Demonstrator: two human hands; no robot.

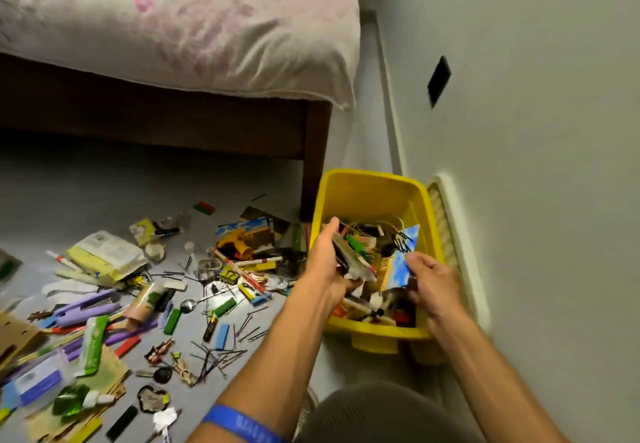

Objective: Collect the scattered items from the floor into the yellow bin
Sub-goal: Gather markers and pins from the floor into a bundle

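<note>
**Two Hands at the Yellow Bin**

Two hands were positioned over the yellow bin (375, 196), which stood on the floor (104, 186) at the right of the scene, just beside the wall (536, 130) and near the leg of the bed (173, 26).

1. Left hand (323, 262): reached over the left rim of the bin, fingers curled around a bundle of small items (353, 255), including a green piece and several thin sticks. The bundle was held above the bin contents.
2. Right hand (433, 279): located inside the bin at its right side, fingers curled and touching the edge of a blue card (403, 262) that stood tilted among the contents. Whether the card was pinched could not be determined because of blur.
3. Bin contents: mixed small objects filled the lower part; individual pieces were too cluttered to identify.
4. Floor, left of the bin: many scattered items (138, 297) lay uncollected, including purple tubes (86, 307), a green tube (91, 345), hairpins (221, 352), a spoon (188, 305), a yellow-white packet (104, 255) and red-white sticks (242, 269).
5. Blue wristband (242, 423): worn on the left forearm, at the near edge.
</note>
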